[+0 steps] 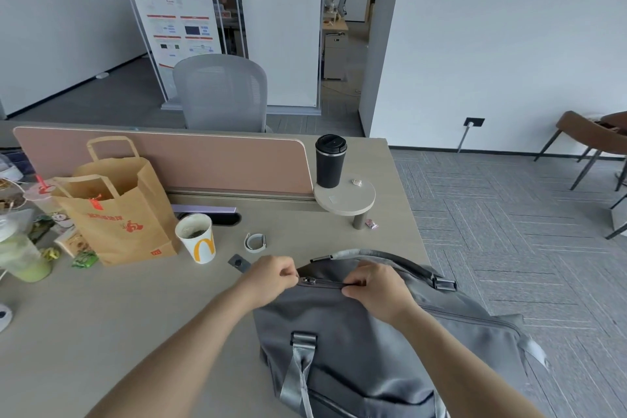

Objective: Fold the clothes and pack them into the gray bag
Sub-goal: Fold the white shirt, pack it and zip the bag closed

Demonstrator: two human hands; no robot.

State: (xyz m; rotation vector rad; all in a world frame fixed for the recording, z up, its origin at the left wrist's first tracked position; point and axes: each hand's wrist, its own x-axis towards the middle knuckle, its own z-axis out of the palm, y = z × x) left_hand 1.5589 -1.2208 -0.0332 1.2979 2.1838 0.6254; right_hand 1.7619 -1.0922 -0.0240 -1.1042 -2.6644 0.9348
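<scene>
Gray bag (pixel 356 332) on desk edge, zipper closed.

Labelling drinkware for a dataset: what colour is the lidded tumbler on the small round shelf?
Black, lid included; the tumbler shows clearly in the head view.

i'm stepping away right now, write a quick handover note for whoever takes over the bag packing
Left hand: pinches the zipper pull at the left end of the gray bag's top zipper.
Right hand: fingers grip the bag fabric beside the zipper line, steadying it.
Gray bag: lies on the desk's near right corner, part of it past the desk's right edge; the zipper between the hands looks closed.
Clothes: none in view, so whether any are packed cannot be told.
Left: check the contents, fold and pack whatever is missing, zip up.
</scene>
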